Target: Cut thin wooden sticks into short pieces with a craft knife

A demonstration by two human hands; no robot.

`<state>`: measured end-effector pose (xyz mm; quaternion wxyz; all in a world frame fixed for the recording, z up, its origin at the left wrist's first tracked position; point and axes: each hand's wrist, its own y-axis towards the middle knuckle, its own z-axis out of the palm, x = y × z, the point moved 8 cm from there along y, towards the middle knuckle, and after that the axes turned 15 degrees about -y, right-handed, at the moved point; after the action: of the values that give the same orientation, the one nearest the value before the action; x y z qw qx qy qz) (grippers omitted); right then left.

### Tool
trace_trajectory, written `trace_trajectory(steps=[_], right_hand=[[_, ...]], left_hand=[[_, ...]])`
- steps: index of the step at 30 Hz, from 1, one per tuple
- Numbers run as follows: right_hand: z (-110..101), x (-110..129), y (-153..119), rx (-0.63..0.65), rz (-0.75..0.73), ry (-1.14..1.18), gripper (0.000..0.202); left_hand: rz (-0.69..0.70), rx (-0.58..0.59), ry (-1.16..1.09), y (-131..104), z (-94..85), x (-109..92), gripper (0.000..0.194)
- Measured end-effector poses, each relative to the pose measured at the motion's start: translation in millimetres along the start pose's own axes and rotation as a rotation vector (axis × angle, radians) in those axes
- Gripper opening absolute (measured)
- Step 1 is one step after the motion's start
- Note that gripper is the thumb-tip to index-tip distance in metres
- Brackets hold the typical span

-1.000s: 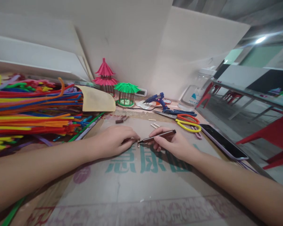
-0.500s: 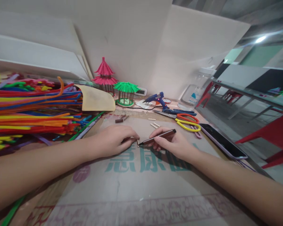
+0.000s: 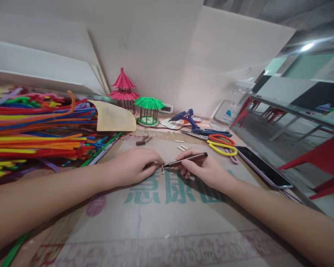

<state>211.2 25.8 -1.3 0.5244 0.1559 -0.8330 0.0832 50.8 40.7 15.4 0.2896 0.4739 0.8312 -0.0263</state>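
My right hand (image 3: 197,166) is closed around a brown marker pen (image 3: 187,160), its dark tip pointing left. That tip touches or nearly touches a small stick (image 3: 163,170), pale with dark marks, on the sheet. Thumb and fingers of my left hand (image 3: 140,165) pinch the stick's far end against the surface. Beyond my right hand lie a few short pale sticks (image 3: 183,147). Farther left, a brown pen cap (image 3: 141,142) rests beside some thin brown pieces. Under both hands spreads a translucent printed sheet (image 3: 156,222).
Bundles of coloured pipe cleaners (image 3: 39,122) fill the left side. At the back stand a pink-roofed model pavilion (image 3: 123,87), a green-roofed one (image 3: 148,105) and a blue glue gun (image 3: 187,116). Scissors (image 3: 222,144), a phone (image 3: 263,167) and a clear jug (image 3: 231,104) are on the right.
The marker tip has shifted slightly up along the small stick, towards my left fingertips. More dark marking shows on the stick. My left hand has stayed still.
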Motion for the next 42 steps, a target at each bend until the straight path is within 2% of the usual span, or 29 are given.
trace_trajectory(steps=[19, 42], right_hand=[[2.8, 1.2, -0.8, 0.058, -0.011, 0.004, 0.025], [2.1, 1.6, -1.1, 0.048, -0.020, -0.004, 0.026]], left_hand=[[-0.034, 0.013, -0.008, 0.0, -0.1, 0.8, 0.023], [-0.008, 0.003, -0.006, -0.3, 0.5, 1.5, 0.024]])
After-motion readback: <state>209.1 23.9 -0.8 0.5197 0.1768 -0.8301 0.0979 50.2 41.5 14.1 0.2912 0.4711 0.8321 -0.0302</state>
